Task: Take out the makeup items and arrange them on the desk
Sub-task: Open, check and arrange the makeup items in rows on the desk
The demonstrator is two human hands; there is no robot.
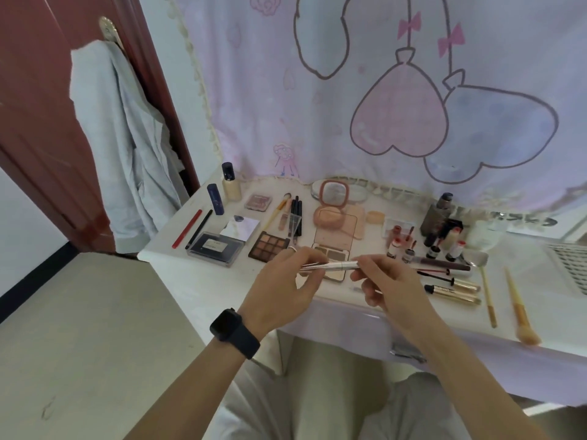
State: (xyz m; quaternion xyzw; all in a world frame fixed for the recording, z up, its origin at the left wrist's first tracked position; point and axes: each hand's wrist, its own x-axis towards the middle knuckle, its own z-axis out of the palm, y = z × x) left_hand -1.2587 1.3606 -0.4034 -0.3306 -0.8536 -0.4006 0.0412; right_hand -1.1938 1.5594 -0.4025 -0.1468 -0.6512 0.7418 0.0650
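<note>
The white desk [197,281] carries rows of makeup. Above its front edge, the left hand [279,290] and right hand [387,281] each pinch one end of a slim silver metallic tube [333,266], held level.

Shiny metallic silver tube [333,266], smooth glossy white desk [203,281], soft printed cloth curtain [317,106], matt black watch strap [241,339]

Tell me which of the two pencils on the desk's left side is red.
The red pencil, outermost on the left; the black pencil lies just right of it.
</note>
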